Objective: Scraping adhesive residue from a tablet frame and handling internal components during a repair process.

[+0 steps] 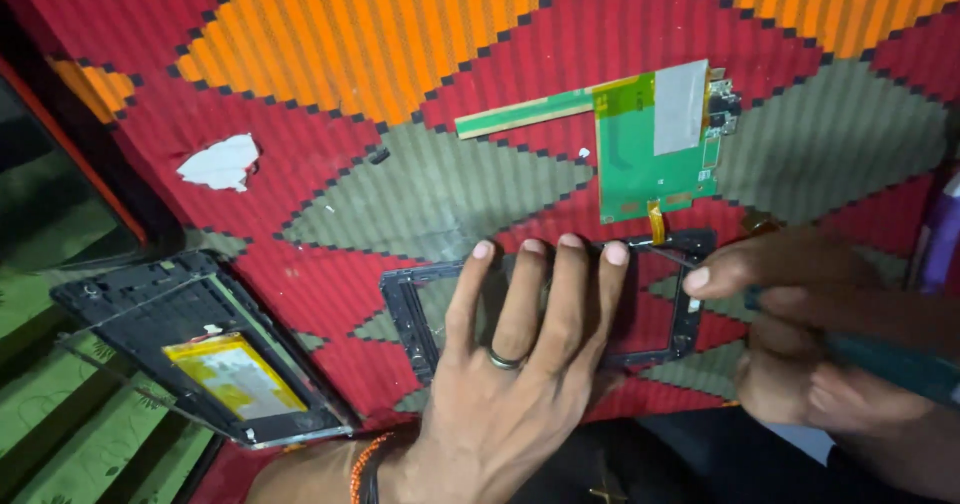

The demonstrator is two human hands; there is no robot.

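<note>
My left hand (520, 364), with a ring on one finger, lies flat and spread on a black rectangular tablet frame (410, 309), pressing it onto the patterned cloth. My right hand (800, 334) grips a dark teal-handled tool (890, 364) whose thin metal tip (665, 254) touches the frame's upper right corner. Just above the frame sits a green circuit board (645, 159) with a silver patch and an orange ribbon cable (656, 222) running down to the frame.
A black tablet back shell (130, 309) holding a yellow battery (235, 376) lies at the left. A white scrap (220, 162) and a small dark bit (378, 154) rest on the red, orange and grey woven cloth (400, 54).
</note>
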